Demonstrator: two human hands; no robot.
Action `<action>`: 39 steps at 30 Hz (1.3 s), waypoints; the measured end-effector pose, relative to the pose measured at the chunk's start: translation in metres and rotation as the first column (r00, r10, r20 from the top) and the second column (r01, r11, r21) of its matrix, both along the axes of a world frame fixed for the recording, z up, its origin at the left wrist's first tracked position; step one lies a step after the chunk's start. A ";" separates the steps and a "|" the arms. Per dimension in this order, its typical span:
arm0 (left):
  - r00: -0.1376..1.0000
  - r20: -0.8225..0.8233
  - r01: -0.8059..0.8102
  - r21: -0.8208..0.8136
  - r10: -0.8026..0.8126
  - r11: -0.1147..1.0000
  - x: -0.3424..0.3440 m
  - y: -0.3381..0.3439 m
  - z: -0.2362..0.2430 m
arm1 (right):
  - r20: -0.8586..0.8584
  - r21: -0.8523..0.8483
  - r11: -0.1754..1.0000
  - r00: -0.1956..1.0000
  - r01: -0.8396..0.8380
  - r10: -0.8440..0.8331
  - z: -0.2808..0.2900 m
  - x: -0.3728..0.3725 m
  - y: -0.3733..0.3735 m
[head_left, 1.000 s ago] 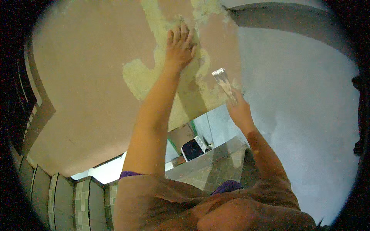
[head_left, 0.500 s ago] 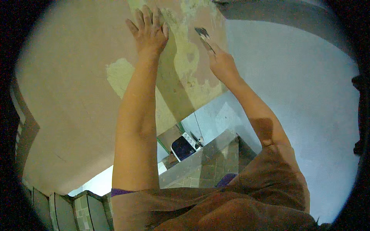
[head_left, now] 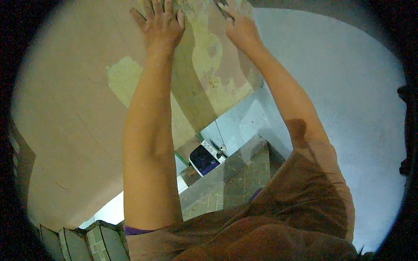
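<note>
My left hand (head_left: 161, 22) lies against the brownish wall (head_left: 78, 87), fingers spread, holding nothing. Across from it on the right, my right hand (head_left: 244, 30) is closed around a narrow scraper (head_left: 224, 9). The top edge of the picture cuts off part of the tool, and its blade is hard to make out. Both hands are beside a yellow patch (head_left: 200, 28), where the brown coat is gone in uneven shapes. A smaller bare patch (head_left: 124, 80) shows left of my left forearm.
A pale blue-white wall (head_left: 331, 87) meets the brown one on the right. Far below are a grey ledge (head_left: 244, 154), a tiled floor (head_left: 244, 187) and a white appliance with a dark lid (head_left: 204, 158). Steps (head_left: 98, 241) descend at the lower left.
My right hand has moved up with the scraper, toward the top edge. My left hand sits slightly higher and further left in the picture, as the whole view has shifted.
</note>
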State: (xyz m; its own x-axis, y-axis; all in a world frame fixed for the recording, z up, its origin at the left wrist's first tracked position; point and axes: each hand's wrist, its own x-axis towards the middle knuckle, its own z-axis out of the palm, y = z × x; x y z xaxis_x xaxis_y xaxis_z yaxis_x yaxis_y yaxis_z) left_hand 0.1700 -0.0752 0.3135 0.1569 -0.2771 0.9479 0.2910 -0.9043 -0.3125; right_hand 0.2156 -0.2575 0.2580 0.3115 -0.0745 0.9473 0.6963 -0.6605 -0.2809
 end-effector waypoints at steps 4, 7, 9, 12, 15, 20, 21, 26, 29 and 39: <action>0.998 -0.060 0.022 -0.040 -0.024 0.999 0.000 0.001 0.000 | -0.599 0.059 0.993 0.792 -0.105 0.120 0.005 0.000 -0.004; 1.000 0.005 0.015 0.005 -0.015 1.000 -0.001 0.001 0.001 | -0.236 -0.016 1.000 0.972 -0.001 -0.003 -0.007 -0.004 0.000; 1.000 -0.025 -0.001 -0.024 0.000 1.000 -0.003 0.001 0.001 | -0.021 -0.005 0.999 0.999 -0.032 0.032 -0.006 -0.007 0.000; 0.995 -0.071 -0.071 -0.043 0.068 0.997 -0.007 -0.001 0.003 | -0.286 -0.067 0.996 0.958 -0.052 0.031 0.011 -0.010 -0.003; 0.995 -0.069 -0.068 -0.043 0.065 0.997 -0.009 -0.003 0.003 | -0.462 -0.011 0.998 0.885 -0.069 0.057 0.017 -0.014 -0.006; 0.997 -0.052 -0.052 -0.040 0.050 0.998 -0.010 -0.002 0.004 | -0.217 -0.014 0.993 0.970 -0.115 0.110 0.004 -0.013 -0.010; 0.997 -0.037 -0.062 -0.030 0.060 0.998 -0.011 -0.002 0.004 | -0.254 -0.013 0.992 0.960 -0.123 0.116 0.004 -0.013 -0.011; 0.996 -0.048 -0.077 -0.027 0.076 0.997 -0.014 0.002 0.007 | -0.398 -0.100 0.990 0.915 -0.105 0.057 0.001 -0.023 -0.012; 0.999 0.002 -0.052 0.004 0.052 0.999 -0.014 0.004 0.009 | -0.362 -0.019 0.994 0.928 -0.104 0.090 0.004 -0.029 -0.014; 0.998 0.035 -0.046 0.043 0.044 0.998 -0.012 0.010 0.010 | -0.274 0.056 0.992 0.954 -0.113 0.124 0.023 0.015 -0.029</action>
